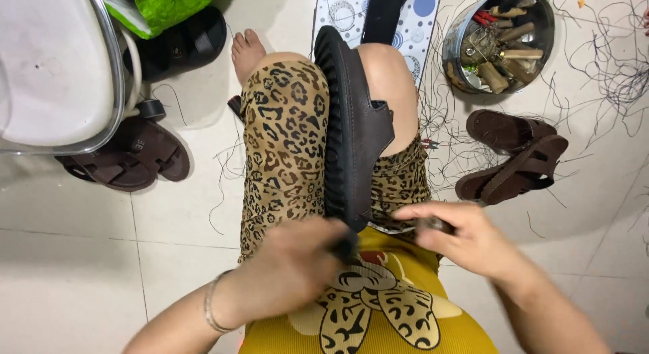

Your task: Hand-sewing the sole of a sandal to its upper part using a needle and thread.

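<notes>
We wedge the dark brown leather sandal [351, 134] upright between our knees, steadying it; left hand [297, 263] pinches its heel end, right hand [466, 239] closes around a small dark tool [433, 223].

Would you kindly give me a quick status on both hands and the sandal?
Left hand at sandal heel. Right hand grips small dark tool. Sandal clamped between knees. Nothing blocking.

Matt, seemingly leather sandal [351, 131]; shiny metal bowl [460, 39].

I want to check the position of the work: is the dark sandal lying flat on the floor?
No, the dark sandal stands on its edge, clamped between the person's knees, above the tiled floor.
</notes>
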